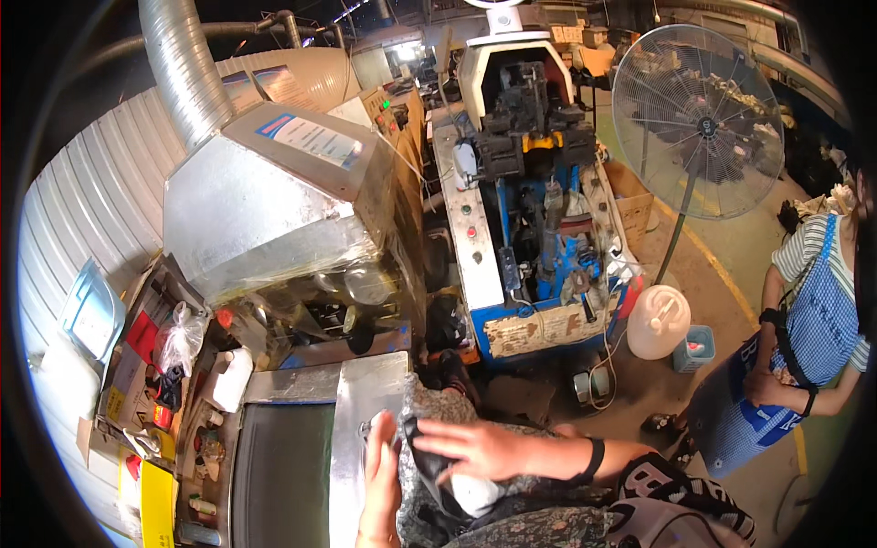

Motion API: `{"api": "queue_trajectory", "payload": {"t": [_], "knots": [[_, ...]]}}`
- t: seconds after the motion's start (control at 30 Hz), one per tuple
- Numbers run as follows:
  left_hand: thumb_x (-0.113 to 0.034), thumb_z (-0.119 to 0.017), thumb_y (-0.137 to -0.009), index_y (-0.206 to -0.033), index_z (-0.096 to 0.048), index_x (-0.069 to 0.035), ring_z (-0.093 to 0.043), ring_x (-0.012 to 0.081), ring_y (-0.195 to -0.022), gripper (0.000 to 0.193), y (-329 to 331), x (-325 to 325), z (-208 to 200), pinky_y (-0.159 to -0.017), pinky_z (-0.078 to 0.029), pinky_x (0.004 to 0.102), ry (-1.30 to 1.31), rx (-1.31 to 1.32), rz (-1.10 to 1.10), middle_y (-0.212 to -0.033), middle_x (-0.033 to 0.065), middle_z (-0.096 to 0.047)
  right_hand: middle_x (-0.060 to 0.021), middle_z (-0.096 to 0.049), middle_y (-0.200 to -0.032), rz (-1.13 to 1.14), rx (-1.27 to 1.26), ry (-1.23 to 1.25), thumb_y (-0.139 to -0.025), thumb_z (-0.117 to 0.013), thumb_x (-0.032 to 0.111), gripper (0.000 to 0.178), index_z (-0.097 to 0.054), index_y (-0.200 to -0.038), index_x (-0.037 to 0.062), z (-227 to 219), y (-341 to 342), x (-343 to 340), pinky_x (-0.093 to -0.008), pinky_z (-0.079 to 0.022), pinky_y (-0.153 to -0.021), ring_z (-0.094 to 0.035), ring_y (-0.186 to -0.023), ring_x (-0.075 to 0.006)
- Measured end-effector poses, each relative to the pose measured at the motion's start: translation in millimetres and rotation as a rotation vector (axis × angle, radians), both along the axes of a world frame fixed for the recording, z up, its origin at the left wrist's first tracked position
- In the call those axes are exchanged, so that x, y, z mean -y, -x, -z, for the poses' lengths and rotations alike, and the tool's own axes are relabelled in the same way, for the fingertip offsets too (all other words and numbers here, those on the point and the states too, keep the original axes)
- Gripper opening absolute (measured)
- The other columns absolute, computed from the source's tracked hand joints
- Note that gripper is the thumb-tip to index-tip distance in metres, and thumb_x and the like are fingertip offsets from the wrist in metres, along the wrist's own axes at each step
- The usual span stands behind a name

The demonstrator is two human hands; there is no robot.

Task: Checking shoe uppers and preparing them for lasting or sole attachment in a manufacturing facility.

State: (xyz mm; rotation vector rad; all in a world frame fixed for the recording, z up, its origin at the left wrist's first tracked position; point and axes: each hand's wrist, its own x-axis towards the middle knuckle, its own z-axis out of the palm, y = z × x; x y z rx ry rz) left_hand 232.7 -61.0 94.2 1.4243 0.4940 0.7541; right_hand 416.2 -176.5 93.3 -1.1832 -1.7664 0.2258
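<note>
My left hand (pixel 379 479) is raised at the inner edge of the metal machine bed, fingers stretched upward and side by side. Across from it, my right hand (pixel 484 447) reaches in over my lap, with a black wristband on its wrist. Between the thumb and fingers of that hand is a dark, smooth black piece (pixel 437 482), partly covered by the hand. Its exact kind I cannot make out. Just below the right hand a rounded white object (pixel 475 495) shows against my patterned apron (pixel 539 528); whether it joins the black piece is unclear.
A dark conveyor belt (pixel 285 466) runs beside me under a metal hood (pixel 274 201). Bottles and tools crowd a shelf (pixel 187 447) at left. Ahead stands a blue-and-white machine (pixel 534 329). A large fan (pixel 699 123), a plastic jug (pixel 658 321) and a seated person (pixel 804 338) are at right.
</note>
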Motion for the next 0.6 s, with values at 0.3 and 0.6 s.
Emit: {"api": "queue_trajectory", "payload": {"t": [0.3,0.6], "knots": [[-0.025,-0.043,-0.105,-0.099,-0.062,0.0,-0.059,0.0145,-0.086,0.032,-50.4,6.7,24.8,-0.08,-0.047,0.0273,0.145,0.06,-0.047,-0.095,0.0074,-0.065,-0.0201,-0.044,-0.147,-0.237,0.136,0.318,-0.086,-0.073,0.033,0.066,-0.047,-0.14,0.0055,-8.9,-21.6,-1.5,-0.0417,-0.051,-0.094,-0.057,-0.12,-0.0366],[-0.02,-0.073,-0.081,-0.122,-0.056,0.0,-0.05,0.0413,-0.126,0.048,-3.7,-1.5,13.6,-0.107,-0.039,0.0454,-0.725,-0.308,-0.075,-0.127,0.0221,-0.058,-0.0164,-0.055,-0.137,0.034,-0.468,0.321,-0.098,-0.059,0.022,0.056,-0.039,-0.146,0.0042,121.0,24.2,25.6,-0.0345,-0.043,-0.103,-0.054,-0.125,-0.0232]]}}
